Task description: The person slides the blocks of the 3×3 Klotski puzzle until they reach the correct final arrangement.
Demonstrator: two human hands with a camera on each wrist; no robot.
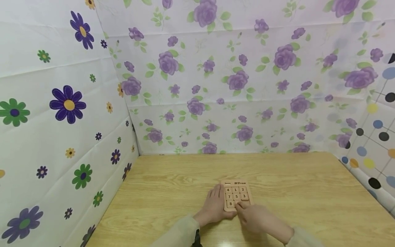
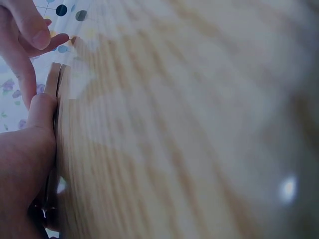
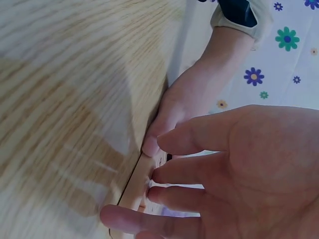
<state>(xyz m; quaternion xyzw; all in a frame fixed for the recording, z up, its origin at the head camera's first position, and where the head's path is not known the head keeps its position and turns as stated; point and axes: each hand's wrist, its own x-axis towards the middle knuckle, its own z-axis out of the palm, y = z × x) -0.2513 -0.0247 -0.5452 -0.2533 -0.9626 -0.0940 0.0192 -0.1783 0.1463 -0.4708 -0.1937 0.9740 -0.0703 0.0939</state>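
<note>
A wooden number sliding puzzle [image 1: 228, 207] lies flat on the table, its square tiles marked 4, 1, 2 on top, then 7, 5, 3, and 8 at the lower left. My left hand [image 1: 214, 206] holds the board, fingers along its left side and thumb at the bottom edge. The fingertips of my right hand [image 1: 257, 218] touch the lower middle of the tile field and hide what lies there. In the right wrist view, the right hand's fingers [image 3: 189, 169] are fairly straight over the board's edge [image 3: 130, 191].
The wood-grain table [image 1: 308, 192] spreads around the board. A purple-rose sheet [image 1: 262, 99] hangs behind it. A daisy-print sheet [image 1: 61, 137] stands along the left edge, and a dotted sheet [image 1: 367, 151] along the right.
</note>
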